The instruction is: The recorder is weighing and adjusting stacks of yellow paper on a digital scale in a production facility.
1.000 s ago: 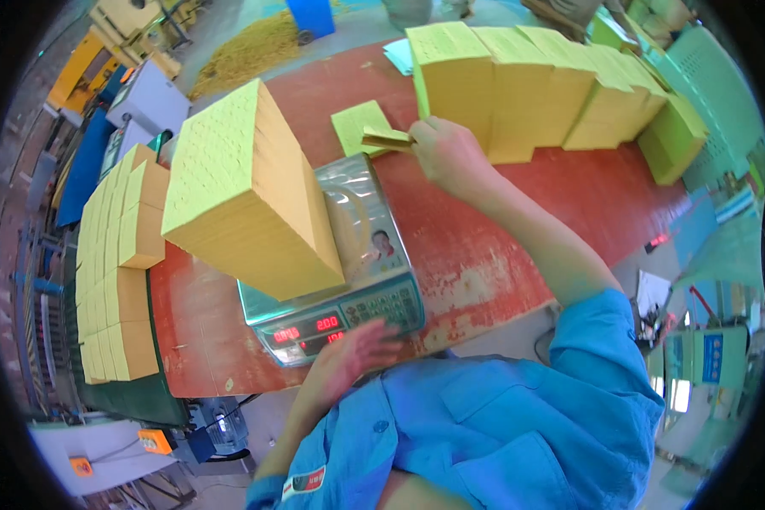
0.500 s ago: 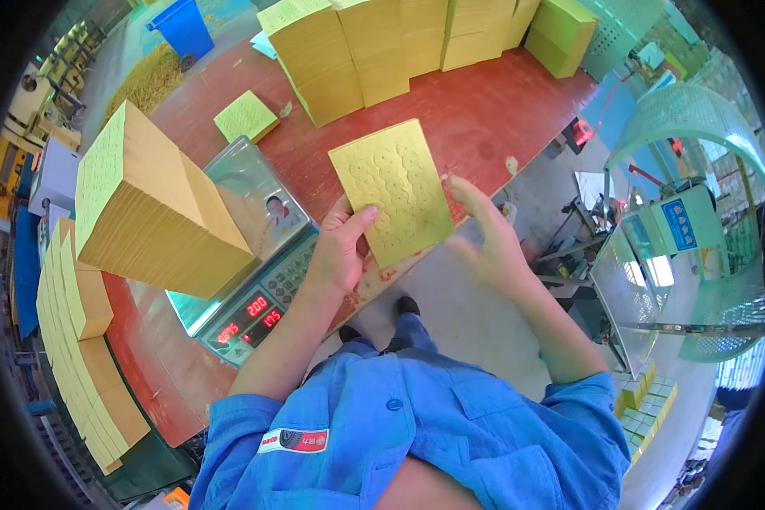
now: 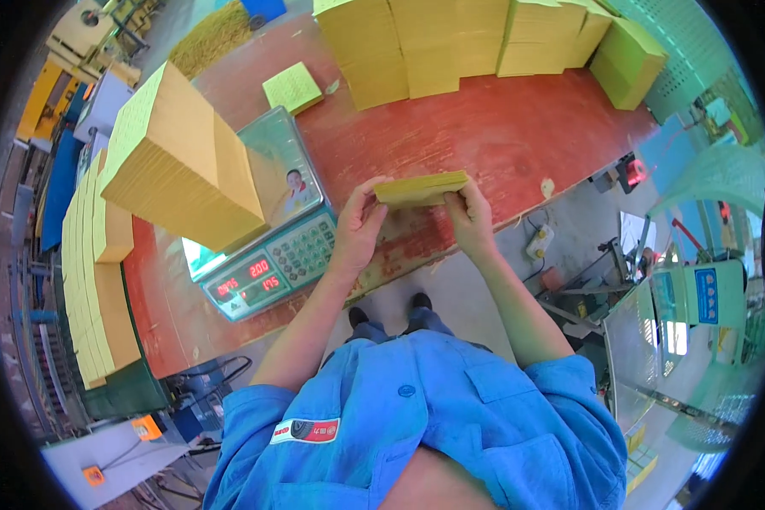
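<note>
A thin bundle of yellow paper sheets (image 3: pixel 421 189) is held edge-on above the front of the red table. My left hand (image 3: pixel 359 223) grips its left end, fingers behind and thumb toward me. At the other end my right hand (image 3: pixel 471 219) pinches it the same way. To the left of my hands stands a digital scale (image 3: pixel 302 252) with a lit red display and a keypad. A tall stack of yellow sheets (image 3: pixel 183 161) rests tilted in view on the scale's plate, larger than the bundle I hold.
A small pile of sheets (image 3: pixel 291 89) lies beyond the scale. Tall yellow stacks (image 3: pixel 433 51) line the table's (image 3: pixel 493 127) far side. More stacks (image 3: pixel 115 306) stand at the left. A green perforated chair (image 3: pixel 714 204) and metal equipment are at the right.
My right hand, open and apart before, has taken hold of the bundle's right end. The bundle has turned from face-up to edge-on. The view has shifted, too.
</note>
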`<state>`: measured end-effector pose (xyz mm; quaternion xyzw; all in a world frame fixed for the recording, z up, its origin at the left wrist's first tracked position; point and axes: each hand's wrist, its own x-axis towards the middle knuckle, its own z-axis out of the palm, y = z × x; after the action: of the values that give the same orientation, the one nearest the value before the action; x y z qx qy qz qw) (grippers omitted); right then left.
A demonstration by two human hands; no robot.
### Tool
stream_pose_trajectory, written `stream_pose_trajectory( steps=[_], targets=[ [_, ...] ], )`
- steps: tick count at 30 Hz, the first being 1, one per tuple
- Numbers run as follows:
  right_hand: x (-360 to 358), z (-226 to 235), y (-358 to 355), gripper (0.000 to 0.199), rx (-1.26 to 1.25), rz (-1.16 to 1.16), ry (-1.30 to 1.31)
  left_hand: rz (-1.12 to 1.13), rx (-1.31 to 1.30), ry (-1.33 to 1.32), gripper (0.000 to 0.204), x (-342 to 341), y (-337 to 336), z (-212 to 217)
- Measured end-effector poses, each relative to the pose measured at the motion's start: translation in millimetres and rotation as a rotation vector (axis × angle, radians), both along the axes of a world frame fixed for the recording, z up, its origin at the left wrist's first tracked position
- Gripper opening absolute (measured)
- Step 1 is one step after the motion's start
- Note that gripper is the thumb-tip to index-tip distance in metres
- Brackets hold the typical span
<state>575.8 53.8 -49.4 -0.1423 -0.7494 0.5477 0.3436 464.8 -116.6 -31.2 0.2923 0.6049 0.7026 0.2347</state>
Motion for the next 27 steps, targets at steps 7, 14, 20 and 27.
stream_pose_trajectory(
  steps=[7, 14, 20, 27],
  targets=[
    [-1.9, -7.8, 5.0, 0.015, 0.105, -0.001, -0.121, 0.175, -0.089, 0.302, 0.032, 9.4, 10.9, -23.9],
    [-7.8, -5.9, 3.2, 0.021, 0.075, -0.028, -0.249, 0.305, -0.150, 0.499, 0.021, 3.6, 26.4, -25.6],
    [10.8, 7.3, -0.3, 0.017, 0.226, -0.054, -0.086, 0.308, -0.306, 0.555, 0.020, 8.3, 8.3, -12.3],
    [13.8, 166.4, -49.3, 0.010, -0.025, 0.293, -0.219, 0.230, -0.206, 0.416, 0.018, 16.8, -94.0, 134.4]
  ],
)
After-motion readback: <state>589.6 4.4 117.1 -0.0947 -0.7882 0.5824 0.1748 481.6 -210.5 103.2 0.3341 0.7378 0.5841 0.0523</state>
